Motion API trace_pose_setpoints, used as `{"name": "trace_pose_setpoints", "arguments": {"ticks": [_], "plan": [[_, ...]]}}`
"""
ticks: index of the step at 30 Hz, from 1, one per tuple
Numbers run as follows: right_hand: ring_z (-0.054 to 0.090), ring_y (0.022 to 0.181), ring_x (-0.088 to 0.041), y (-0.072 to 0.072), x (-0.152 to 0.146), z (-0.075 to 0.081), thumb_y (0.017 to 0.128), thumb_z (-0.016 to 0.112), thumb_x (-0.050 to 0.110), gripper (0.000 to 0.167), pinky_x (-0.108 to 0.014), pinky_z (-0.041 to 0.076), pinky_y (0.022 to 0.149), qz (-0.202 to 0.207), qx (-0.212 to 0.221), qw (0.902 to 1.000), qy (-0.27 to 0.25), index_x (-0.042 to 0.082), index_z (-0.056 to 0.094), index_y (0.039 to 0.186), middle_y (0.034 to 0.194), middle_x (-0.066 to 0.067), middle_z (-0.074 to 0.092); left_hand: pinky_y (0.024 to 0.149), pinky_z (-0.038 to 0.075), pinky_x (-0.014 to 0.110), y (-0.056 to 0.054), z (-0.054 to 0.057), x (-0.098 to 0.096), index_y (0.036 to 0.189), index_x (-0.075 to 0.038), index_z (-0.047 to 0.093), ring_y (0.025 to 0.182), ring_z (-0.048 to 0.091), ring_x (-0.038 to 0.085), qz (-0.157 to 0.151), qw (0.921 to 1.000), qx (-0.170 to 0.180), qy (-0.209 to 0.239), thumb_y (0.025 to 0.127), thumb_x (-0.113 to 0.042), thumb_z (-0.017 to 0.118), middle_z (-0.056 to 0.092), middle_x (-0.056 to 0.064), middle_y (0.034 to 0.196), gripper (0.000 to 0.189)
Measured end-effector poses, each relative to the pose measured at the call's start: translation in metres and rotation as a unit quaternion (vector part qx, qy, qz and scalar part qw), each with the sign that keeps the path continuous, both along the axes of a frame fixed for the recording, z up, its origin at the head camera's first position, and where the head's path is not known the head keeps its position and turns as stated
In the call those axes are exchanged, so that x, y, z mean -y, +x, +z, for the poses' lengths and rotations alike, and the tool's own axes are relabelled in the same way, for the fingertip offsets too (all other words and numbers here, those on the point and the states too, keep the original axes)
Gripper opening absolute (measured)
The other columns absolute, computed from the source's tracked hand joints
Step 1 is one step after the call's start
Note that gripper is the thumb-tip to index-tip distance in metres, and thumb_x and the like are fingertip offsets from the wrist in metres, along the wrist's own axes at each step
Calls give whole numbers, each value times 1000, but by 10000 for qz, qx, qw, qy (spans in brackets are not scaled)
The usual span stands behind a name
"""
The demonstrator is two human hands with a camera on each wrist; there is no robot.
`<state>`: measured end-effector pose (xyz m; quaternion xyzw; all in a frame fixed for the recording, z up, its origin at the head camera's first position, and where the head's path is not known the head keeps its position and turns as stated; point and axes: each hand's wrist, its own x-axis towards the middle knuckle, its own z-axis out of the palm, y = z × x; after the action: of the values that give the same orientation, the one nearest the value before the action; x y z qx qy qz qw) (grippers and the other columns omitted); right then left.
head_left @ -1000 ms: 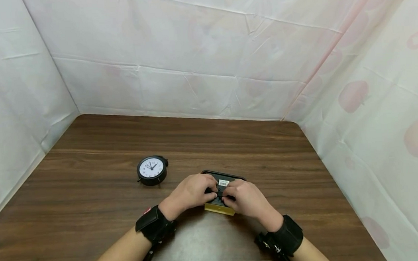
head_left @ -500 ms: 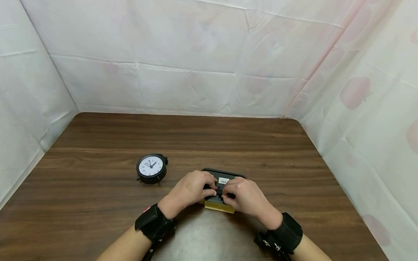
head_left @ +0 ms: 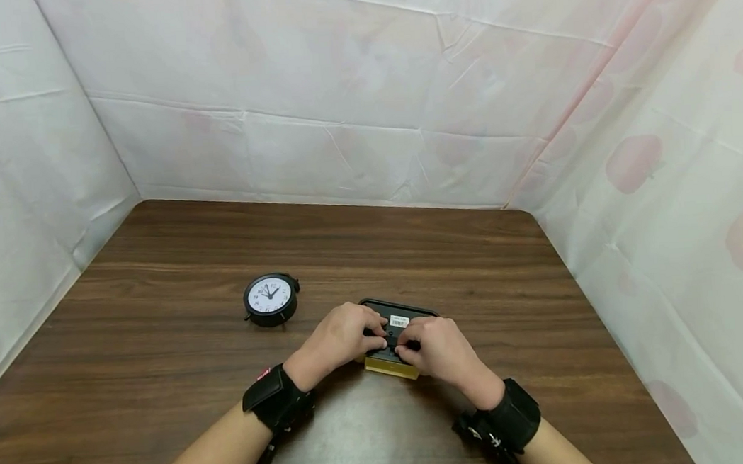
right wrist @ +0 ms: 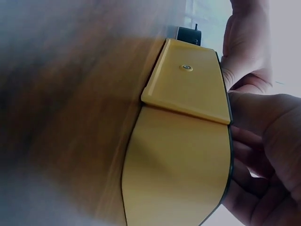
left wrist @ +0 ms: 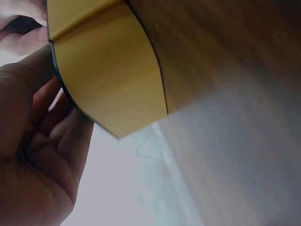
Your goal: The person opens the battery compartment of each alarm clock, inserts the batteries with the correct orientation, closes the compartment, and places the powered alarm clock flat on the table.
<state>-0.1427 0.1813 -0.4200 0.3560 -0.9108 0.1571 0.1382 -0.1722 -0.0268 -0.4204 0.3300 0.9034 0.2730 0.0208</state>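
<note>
A boxy, gold-sided device (head_left: 391,368) lies with its black back (head_left: 388,354) facing up. That back carries a white barcode label (head_left: 399,321). My left hand (head_left: 346,333) is at the left of the device, its bent thumb and forefinger at the middle of the back. From the right, my right hand (head_left: 439,348) brings curled fingers and thumb to the same spot, close to the left fingertips. What small part lies between the fingertips is hidden. The right wrist view shows the smooth gold wall (right wrist: 178,160) and a flat panel (right wrist: 193,77) with a screw in it.
A round black alarm clock (head_left: 270,298) with a white dial stands left of the hands. The brown wooden table (head_left: 160,330) is bounded by pale curtains (head_left: 312,94) at the back and both sides. Each wrist wears a black strap (head_left: 278,399).
Both hands stay at the device's back with only tiny finger shifts. The head view has tilted slightly; the device and the alarm clock keep their places.
</note>
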Motion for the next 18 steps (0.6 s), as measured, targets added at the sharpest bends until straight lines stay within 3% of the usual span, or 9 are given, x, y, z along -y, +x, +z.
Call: {"name": "trace_pose_setpoints", "arguments": {"ticks": [4, 11, 14, 18], "plan": [[59, 62, -2, 0, -1, 1, 77, 80, 18, 6, -16, 45, 57, -88, 165, 9998, -107, 20, 74, 75, 72, 9, 66, 82, 53, 28, -1, 0, -1, 81, -22, 79, 105, 65, 13, 123, 9997, 117, 177, 83, -25, 76, 73, -5, 108, 5], [55, 60, 0, 1, -1, -1, 76, 81, 16, 8, -15, 43, 55, -365, 661, 9956, -553, 22, 76, 78, 76, 10, 67, 86, 53, 31, -1, 0, 0, 79, -20, 79, 104, 66, 13, 27, 9997, -115, 216, 82, -22, 76, 74, -5, 106, 4], [56, 59, -1, 2, 2, -1, 75, 81, 15, 8, -16, 43, 55, -446, 572, 9961, -493, 22, 76, 77, 75, 9, 67, 85, 53, 31, 0, 0, -2, 78, -22, 79, 105, 66, 13, 211, 9996, 26, 177, 81, -24, 77, 73, -6, 107, 4], [58, 59, -2, 3, 4, -1, 74, 80, 16, 8, -16, 44, 54, -446, 138, 9986, -237, 22, 75, 74, 74, 10, 67, 84, 53, 31, -1, 0, -4, 81, -22, 79, 104, 66, 14, 489, 9981, 329, 170, 80, -26, 78, 73, -8, 106, 4]]}}
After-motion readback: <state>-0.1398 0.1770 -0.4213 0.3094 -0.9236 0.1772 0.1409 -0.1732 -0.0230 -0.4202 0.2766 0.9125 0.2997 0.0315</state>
